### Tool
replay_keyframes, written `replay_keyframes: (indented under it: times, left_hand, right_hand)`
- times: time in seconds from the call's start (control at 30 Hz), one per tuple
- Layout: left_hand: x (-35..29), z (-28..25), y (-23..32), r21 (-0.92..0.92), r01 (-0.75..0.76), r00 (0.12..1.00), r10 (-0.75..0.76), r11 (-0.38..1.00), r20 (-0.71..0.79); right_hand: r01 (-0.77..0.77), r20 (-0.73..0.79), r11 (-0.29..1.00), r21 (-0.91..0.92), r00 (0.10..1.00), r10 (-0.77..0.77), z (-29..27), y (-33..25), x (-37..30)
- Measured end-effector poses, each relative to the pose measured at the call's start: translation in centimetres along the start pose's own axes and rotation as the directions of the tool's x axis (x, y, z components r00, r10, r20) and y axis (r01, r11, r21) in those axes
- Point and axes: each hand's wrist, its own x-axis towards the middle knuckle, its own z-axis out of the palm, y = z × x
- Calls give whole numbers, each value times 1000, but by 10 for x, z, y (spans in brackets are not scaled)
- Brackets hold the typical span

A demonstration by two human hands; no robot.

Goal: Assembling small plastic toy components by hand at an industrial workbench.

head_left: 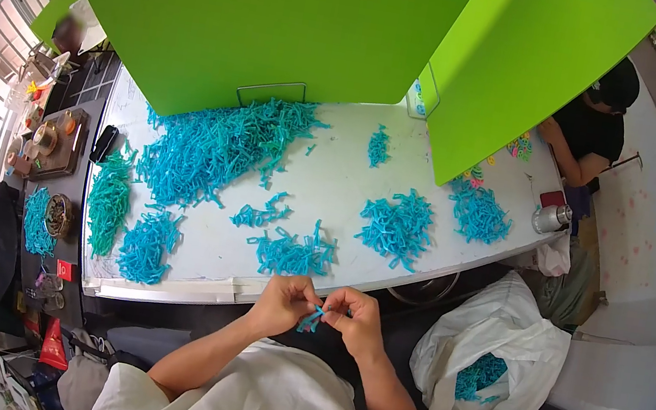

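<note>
Where the person sits at the near edge, both hands meet just below the tabletop (333, 171) rim. The left hand (285, 303) and right hand (357, 317) are each pinched shut on one small blue plastic piece (311, 319), held between the fingertips over the lap; its exact shape is too small to make out. A white bag (493, 351) to the right holds more blue pieces. On the tabletop, small blue heaps (292, 253) lie nearest, with a further cluster (396, 226) to the right. Beyond them sits the large blue pile (217, 149), against a green divider panel (272, 16). At the far right, another person (593, 127) sits bent over the tabletop.
</note>
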Motion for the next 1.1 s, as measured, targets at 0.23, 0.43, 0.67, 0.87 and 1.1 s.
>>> replay_keyframes:
  times: [0.23, 0.43, 0.67, 0.87, 1.1]
  left_hand:
    - [1, -1, 7, 2, -1, 1000, 1, 1000, -23]
    - [17, -17, 42, 107, 25, 993, -13, 994, -118]
    - [35, -16, 41, 883, -200, 765, 631, 426, -131]
    - [6, 40, 42, 746, -242, 897, 437, 621, -73]
    - [16, 55, 40, 666, -198, 935, 342, 719, -91]
  right_hand:
    - [38, -81, 979, 202, 996, -22, 6, 7, 2]
    - [-21, -57, 943, 331, 998, 42, -18, 1, 16]
    - [-93, -21, 563, 821, 981, 192, -26, 22, 29]
    - [56, -125, 490, 870, 986, 108, -6, 12, 31]
    - [219, -238, 572, 790, 970, -42, -1, 11, 25]
